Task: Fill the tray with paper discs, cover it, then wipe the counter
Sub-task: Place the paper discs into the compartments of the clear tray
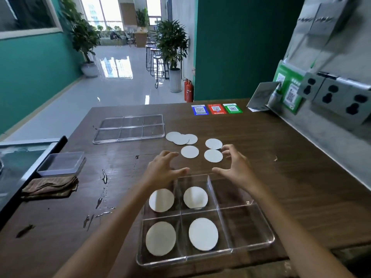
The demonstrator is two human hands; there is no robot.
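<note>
- A clear six-compartment tray [249, 244] sits at the near edge of the wooden counter [281, 157]; four compartments (the left and middle of both rows) each hold one white paper disc [203, 234], while the two right-hand compartments show only bare plastic.
- The left hand [163, 169] hovers above the tray's far left corner, fingers spread and slightly curled, gripping nothing.
- The right hand [234, 164] hovers above the far rim of the tray, fingers likewise spread and curled, empty; its fingertips lie just beside the nearest loose discs.
- Six loose discs [213, 155] lie on the counter beyond the hands: three overlapping in a small heap, three lying singly.
- The clear tray lid [130, 128], moulded in six panels, lies flat at the far left of the counter, well apart from the tray.
- A folded brown cloth [50, 186] rests near the left edge, just in front of a small lidded plastic box [62, 163].
- Streaks of spilled liquid [104, 176] glisten on the wood between cloth and tray.
- Three QR-code cards [216, 109], blue, red and green, lie at the far side (their writing is too small to read); more green QR placards [290, 93] lean against the right wall, equally illegible.
</note>
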